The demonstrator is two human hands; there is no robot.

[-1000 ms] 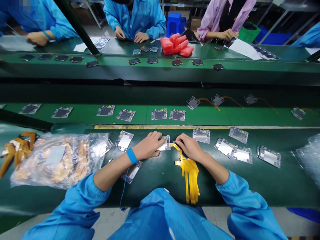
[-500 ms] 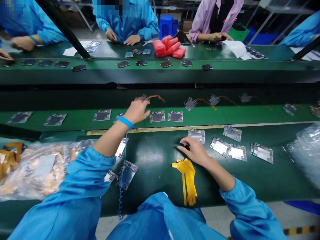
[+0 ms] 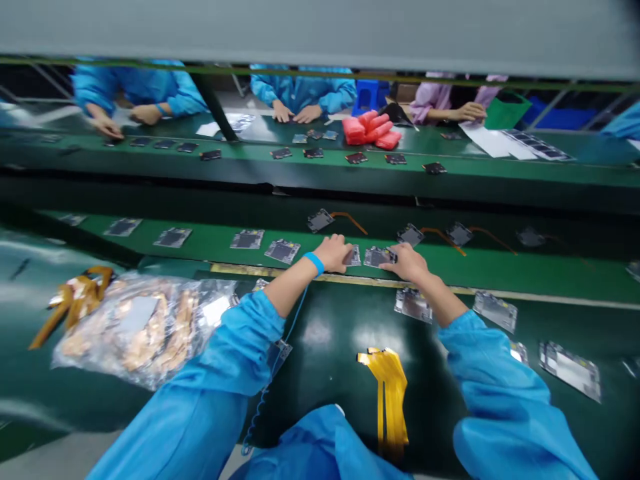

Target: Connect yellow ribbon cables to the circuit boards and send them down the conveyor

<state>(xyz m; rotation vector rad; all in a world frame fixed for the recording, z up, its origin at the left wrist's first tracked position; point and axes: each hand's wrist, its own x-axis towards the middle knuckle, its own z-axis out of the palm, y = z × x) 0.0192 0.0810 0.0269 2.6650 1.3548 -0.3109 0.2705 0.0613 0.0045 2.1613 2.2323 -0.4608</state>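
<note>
Circuit board lies long axis sideways at right hand, whose grip is unclear.

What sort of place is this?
Probably an electronics assembly line: circuit boards spaced along a green strip, people working at a facing bench, and a corded blue wristband on the camera wearer.

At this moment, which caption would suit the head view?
Left hand and right hand at neighbouring boards on a green belt, yellow strips lying nearer.
</note>
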